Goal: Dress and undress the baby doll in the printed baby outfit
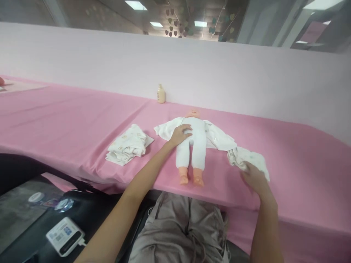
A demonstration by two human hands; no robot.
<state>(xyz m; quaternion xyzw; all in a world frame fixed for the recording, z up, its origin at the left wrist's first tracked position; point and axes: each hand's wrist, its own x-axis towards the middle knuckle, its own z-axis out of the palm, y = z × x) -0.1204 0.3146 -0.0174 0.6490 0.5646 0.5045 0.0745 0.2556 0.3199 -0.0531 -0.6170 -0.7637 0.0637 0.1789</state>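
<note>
A baby doll (197, 140) lies on its back with its feet toward me, its body and legs in white fabric. A white long-sleeved baby top (219, 137) spreads out to both sides from under it. My left hand (181, 135) rests on the doll's torso, fingers apart. At the right, my right hand (255, 178) has its curled fingers on the near edge of a folded white printed baby garment (253, 157); the fingertips are partly hidden. Left of the doll sits another folded white printed baby garment (128, 144).
A pink cloth (82, 117) covers the table. A cream pump bottle (161, 94) stands by the white wall (109, 62) at the back. On a black seat (104, 208) at the lower left lie a white device (65, 235) with a cable and a plastic bottle (51, 201).
</note>
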